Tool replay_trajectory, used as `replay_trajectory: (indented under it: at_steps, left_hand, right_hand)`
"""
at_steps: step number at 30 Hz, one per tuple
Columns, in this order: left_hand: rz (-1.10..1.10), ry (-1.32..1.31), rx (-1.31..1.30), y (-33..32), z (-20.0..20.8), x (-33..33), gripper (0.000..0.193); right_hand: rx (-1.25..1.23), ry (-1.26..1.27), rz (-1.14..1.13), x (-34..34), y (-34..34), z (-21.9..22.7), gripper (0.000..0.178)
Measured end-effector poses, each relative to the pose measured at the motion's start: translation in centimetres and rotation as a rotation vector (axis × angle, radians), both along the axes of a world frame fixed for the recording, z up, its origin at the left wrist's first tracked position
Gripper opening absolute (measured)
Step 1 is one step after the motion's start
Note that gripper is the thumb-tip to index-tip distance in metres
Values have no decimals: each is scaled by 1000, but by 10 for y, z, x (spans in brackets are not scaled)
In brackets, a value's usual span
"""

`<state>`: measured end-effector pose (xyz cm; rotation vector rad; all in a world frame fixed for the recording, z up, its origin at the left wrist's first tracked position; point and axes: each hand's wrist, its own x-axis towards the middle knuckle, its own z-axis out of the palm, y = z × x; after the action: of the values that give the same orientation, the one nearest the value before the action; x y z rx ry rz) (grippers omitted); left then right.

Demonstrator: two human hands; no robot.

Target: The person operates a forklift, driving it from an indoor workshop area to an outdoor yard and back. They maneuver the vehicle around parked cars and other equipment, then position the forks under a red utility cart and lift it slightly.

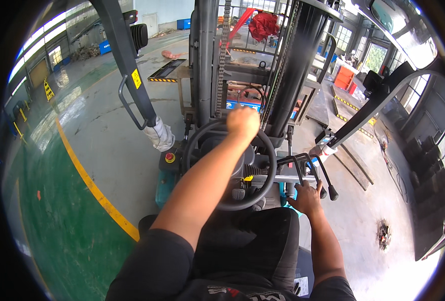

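Observation:
I sit at the controls of a forklift. My left hand (243, 122) is closed at the far side of the black steering wheel (273, 170), with the left forearm stretched across the wheel. Whether it grips the rim or a knob on it is hidden by the hand. My right hand (306, 198) is at the black control levers (325, 173) right of the wheel, its fingers curled over the end of the nearest one. Other lever knobs (333, 193) stand just right of that hand. A red push button (170, 157) sits left of the wheel.
Ahead rises the dark mast (205, 60) with its chains (225, 55); red cloth (263, 26) hangs beyond it. Black-and-yellow edged ramps (167, 71) lie ahead left, others (350, 108) ahead right. A yellow line (89, 180) borders green floor. Dark stacked items (428, 175) line the right.

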<state>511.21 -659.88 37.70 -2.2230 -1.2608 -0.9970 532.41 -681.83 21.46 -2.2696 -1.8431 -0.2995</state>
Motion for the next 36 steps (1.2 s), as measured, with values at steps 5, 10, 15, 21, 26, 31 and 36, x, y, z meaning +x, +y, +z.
replay_trajectory:
  at_steps: [5, 10, 15, 21, 26, 31, 36]
  left_hand:
    - [-17, -21, 210, 14, -4, 8, 22]
    - [3, 60, 220, 5, -2, 41, 21]
    - [-192, 137, 310, -37, -10, 79, 21]
    - [-472, 85, 294, -140, -78, 78, 16]
    - [-404, 66, 234, -175, -102, 22, 27]
    - [-420, 8, 227, -171, -98, -15, 33]
    - [-184, -69, 401, -124, -87, -48, 35]
  right_hand:
    - [59, -5, -5, 16, 6, 4, 49]
    - [80, 52, 24, 34, 5, 7, 51]
    - [-24, 36, -21, 48, 6, 16, 56]
    - [-2, 72, 1, 67, 6, 19, 56]
    - [-7, 81, 0, 81, 5, 22, 54]
    - [-56, 115, -3, 92, -1, 23, 57]
    - [-23, 149, 3, 110, 6, 29, 57]
